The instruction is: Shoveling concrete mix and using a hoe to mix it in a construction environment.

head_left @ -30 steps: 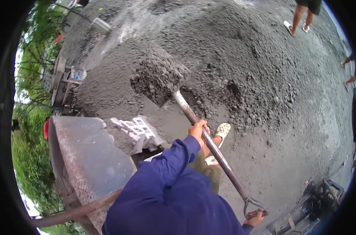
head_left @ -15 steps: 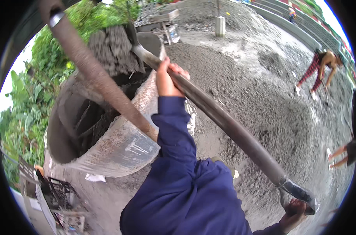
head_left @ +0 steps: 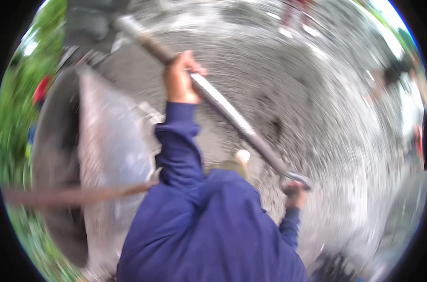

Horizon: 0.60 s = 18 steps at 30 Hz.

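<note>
Both of my hands are on a shovel (head_left: 234, 117), whose shaft slants from upper left to lower right. My left hand (head_left: 181, 80) is closed around the shaft near its upper part. At the far end, my right hand (head_left: 295, 195) grips the handle. The dark grey blade (head_left: 89, 23) is at the top left, beyond the rim of the mixer drum; blur hides whether anything lies on it. To my left stands the drum (head_left: 117, 131), pale and rust-stained outside, with its dark mouth facing left.
A rusty bar (head_left: 77, 195) crosses in front of the drum at lower left. Grey gravel or sand (head_left: 269, 80) spreads ahead and to the right. A person's legs (head_left: 295, 16) show at the top, and someone in red (head_left: 42, 89) is behind the drum. Greenery lines the left.
The shovel blade, earlier over the drum's mouth with a grey load falling off it, is now away from the drum. My view has swung right, and my right hand has come closer in.
</note>
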### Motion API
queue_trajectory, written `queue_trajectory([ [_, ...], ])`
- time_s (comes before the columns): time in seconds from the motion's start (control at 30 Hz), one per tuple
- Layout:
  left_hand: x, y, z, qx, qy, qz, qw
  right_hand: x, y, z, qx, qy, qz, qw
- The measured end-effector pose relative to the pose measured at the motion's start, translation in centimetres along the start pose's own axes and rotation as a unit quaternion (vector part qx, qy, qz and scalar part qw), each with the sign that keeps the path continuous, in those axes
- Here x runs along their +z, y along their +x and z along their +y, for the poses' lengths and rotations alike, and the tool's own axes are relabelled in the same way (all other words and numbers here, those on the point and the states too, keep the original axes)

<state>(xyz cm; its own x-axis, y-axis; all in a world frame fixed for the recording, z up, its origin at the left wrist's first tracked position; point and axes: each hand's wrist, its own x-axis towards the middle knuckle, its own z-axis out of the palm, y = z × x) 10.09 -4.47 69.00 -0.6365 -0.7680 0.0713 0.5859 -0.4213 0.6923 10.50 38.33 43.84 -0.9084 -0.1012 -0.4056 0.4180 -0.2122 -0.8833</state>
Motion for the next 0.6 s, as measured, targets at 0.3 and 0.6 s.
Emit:
queue_trajectory([
  [0.3, -9.0, -16.1, -52.5, -0.606, 0.344, -0.029, 0.717, -11.4, -26.3, 20.6, 0.172, 0.195, 0.577, 0.774],
  [0.6, -12.5, -37.1, -60.8, -0.872, 0.226, 0.135, 0.413, -18.3, -17.2, 19.2, 0.282, 0.143, 0.693, 0.648],
])
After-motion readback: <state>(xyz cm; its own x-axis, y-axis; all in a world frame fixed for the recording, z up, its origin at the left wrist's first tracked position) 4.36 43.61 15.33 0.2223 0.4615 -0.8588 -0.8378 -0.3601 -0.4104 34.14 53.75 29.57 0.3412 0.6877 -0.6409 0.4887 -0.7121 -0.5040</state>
